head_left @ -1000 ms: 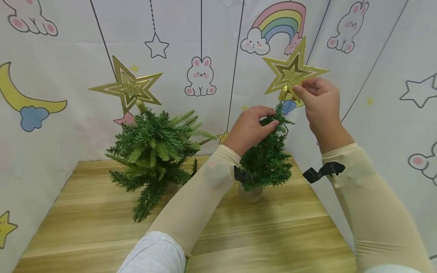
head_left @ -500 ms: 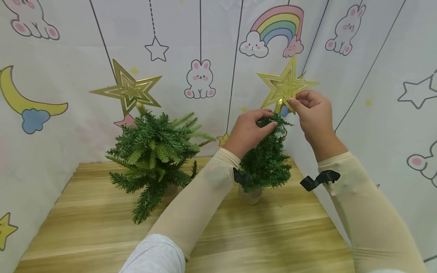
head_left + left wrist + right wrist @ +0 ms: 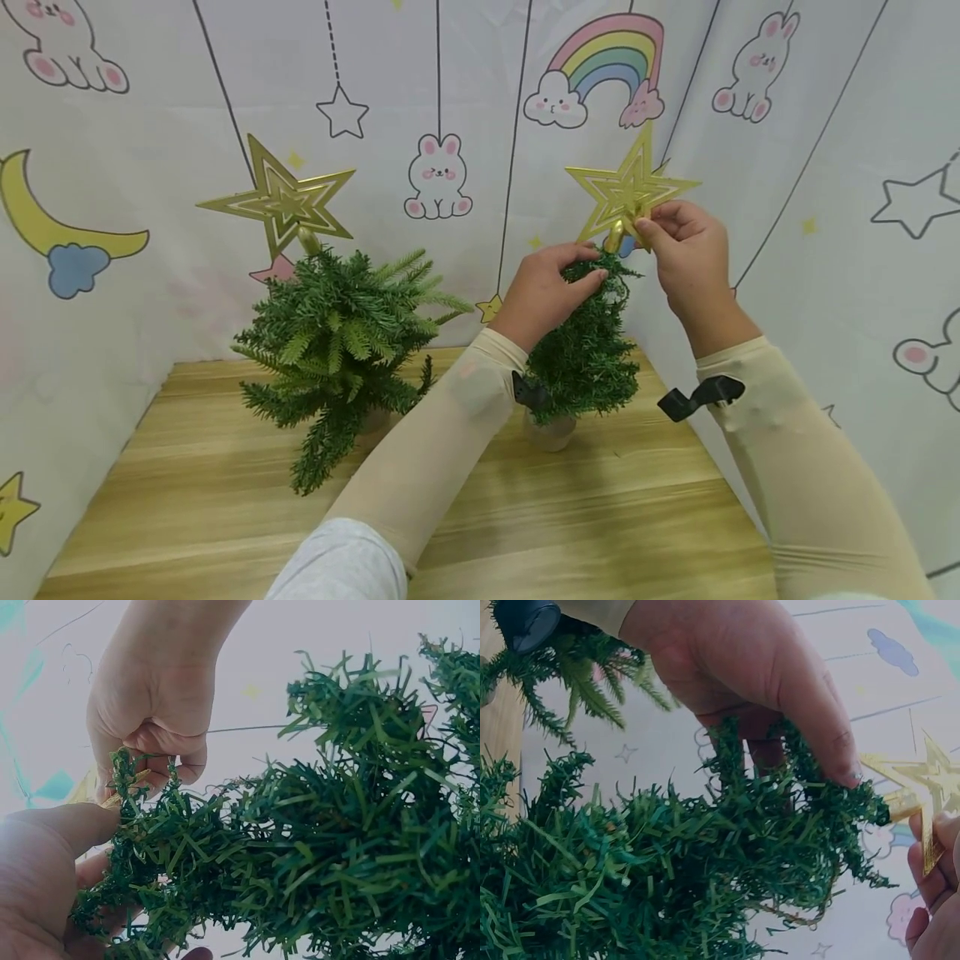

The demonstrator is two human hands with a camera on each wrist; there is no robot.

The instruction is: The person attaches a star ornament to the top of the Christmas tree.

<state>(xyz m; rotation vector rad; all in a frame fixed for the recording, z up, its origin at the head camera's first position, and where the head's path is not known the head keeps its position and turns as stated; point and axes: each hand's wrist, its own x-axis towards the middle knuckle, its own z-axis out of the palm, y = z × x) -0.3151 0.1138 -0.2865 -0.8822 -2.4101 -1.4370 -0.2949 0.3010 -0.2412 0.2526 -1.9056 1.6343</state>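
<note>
In the head view, my right hand (image 3: 693, 262) pinches a lower point of a gold star tree topper (image 3: 628, 185). The topper's short gold socket meets the tip of the small artificial Christmas tree (image 3: 588, 367) on the right. Around that tree's top, my left hand (image 3: 547, 287) holds the upper twigs between thumb and curled fingers. The right wrist view shows the gold socket (image 3: 904, 805) against the end of the green tip, just past the left thumb. How far the tip sits inside it is hidden. The left wrist view catches both hands close together at the treetop.
To the left stands a second, bushier Christmas tree (image 3: 330, 325) with its own gold star (image 3: 288, 200) on top. Both trees stand on a wood-grain table (image 3: 570, 525). White cloth (image 3: 480, 50) printed with bunnies and stars encloses the back and sides.
My right hand has come down and slightly left, bringing the star's socket from above the tree onto its tip. Over the last half second the star has tilted slightly. My left hand stays at the treetop.
</note>
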